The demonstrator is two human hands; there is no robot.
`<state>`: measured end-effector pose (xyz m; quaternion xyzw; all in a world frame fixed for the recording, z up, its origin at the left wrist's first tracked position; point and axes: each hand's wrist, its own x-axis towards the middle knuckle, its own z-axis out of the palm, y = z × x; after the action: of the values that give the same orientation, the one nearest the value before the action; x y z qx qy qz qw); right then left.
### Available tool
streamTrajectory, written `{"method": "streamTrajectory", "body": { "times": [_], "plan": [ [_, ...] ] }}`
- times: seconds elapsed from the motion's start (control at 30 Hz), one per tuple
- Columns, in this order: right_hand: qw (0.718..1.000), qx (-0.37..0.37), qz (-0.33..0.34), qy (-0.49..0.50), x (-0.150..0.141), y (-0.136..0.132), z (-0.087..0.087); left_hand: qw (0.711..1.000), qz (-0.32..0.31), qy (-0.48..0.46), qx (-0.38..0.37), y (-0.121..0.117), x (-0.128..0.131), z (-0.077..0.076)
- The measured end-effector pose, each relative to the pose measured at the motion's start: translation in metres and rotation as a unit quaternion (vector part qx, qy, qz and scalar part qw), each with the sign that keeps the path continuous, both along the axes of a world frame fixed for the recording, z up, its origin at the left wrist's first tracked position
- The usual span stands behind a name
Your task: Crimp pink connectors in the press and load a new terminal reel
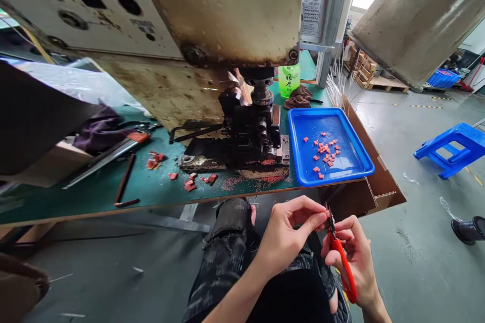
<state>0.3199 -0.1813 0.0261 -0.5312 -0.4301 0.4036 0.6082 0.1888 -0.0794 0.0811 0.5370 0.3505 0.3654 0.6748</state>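
Observation:
My right hand (354,257) grips red-handled cutters (343,262) low over my lap, the dark jaws pointing up. My left hand (290,234) is pinched at thumb and forefinger on something small right at the jaws; I cannot make out what. Both hands hang below the front edge of the green workbench (113,192). Just above them, on the bench's right end, lies a blue tray (358,166) with several small red pieces (326,154) scattered in it.
A large worn press machine (212,15) with a dark die block (246,146) stands mid-bench, red scraps (189,181) before it. A green bottle (289,79) stands behind the tray. A cardboard box (379,186) adjoins the bench's right end. A blue stool (450,149) stands on the floor at right.

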Motion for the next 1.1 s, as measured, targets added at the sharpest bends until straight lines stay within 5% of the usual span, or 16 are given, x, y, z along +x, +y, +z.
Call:
{"method": "streamTrajectory", "body": {
  "times": [0.23, 0.7, 1.1],
  "plan": [
    [0.997, -0.022, -0.074, 0.014, -0.014, -0.006, -0.004, 0.999, 0.006, 0.027, 0.034, -0.002, -0.002, 0.006],
    [0.994, -0.078, -0.072, 0.023, -0.016, -0.007, 0.001, 0.999, -0.047, 0.015, 0.009, 0.009, -0.011, 0.007],
    [0.984, -0.072, -0.041, -0.155, 0.022, 0.004, 0.013, 0.992, -0.119, 0.030, 0.029, 0.024, 0.023, 0.000]
  ]
}}
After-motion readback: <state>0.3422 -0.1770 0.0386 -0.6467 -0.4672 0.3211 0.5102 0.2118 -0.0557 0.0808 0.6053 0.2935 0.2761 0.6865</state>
